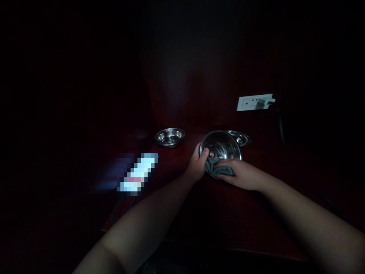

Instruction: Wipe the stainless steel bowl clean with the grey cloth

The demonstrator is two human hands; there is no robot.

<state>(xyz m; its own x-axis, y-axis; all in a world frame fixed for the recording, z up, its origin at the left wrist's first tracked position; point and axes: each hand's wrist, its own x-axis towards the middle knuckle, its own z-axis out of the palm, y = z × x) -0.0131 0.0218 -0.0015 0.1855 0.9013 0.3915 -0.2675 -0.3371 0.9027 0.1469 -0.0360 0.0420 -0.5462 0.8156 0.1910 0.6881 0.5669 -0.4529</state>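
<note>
A shiny steel bowl (232, 146) is tilted so its inside faces me. My left hand (199, 161) grips its left rim, thumb over the edge and the other fingers hidden behind it. Bunched in my right hand (239, 174) is a grey-green cloth (224, 171), pressed against the bowl's lower inner rim. A small coloured label (211, 154) shows near the cloth inside the bowl. Behind the bowl, to the right, a shallow steel dish or lid (243, 139) lies partly covered from view.
Shallow steel dishes (170, 137), seemingly stacked, sit at the back left of the dark red table (216, 224). A bright, blurred-out phone-like screen (138, 175) glows at left. On the back wall is a white socket plate (248, 102) with a plug and hanging cord (281, 125). The surroundings are very dark.
</note>
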